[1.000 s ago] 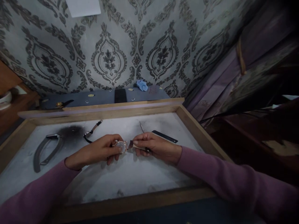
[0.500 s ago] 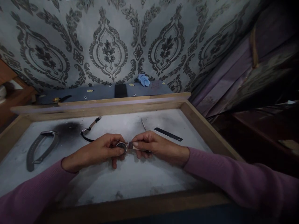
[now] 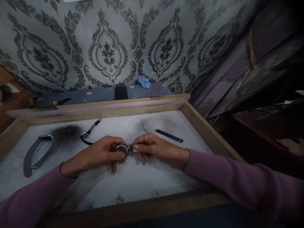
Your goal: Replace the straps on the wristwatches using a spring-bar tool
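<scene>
Over the middle of the white tray floor, my left hand (image 3: 104,153) is closed round a watch (image 3: 122,148) with a shiny round case, thumb on its edge. Against the case's right side, my right hand (image 3: 152,146) pinches a short dark-and-pale watch strap (image 3: 131,148). Whether strap and case are joined is too small to make out. Left of my hands lies another watch (image 3: 84,134) with a black strap. Further left rests a grey smartwatch (image 3: 35,152) with its band looped.
Beyond my right hand lie a thin silver tool (image 3: 144,125) and a flat dark strip (image 3: 169,135) with a hole at one end. A raised wooden rim (image 3: 209,131) borders the tray. Behind it are a black phone-like slab (image 3: 121,92) and a crumpled blue cloth (image 3: 144,82).
The whole view has shifted slightly, so everything sits a little further left. Both hands keep their hold on the watch and strap, with hardly any change between them.
</scene>
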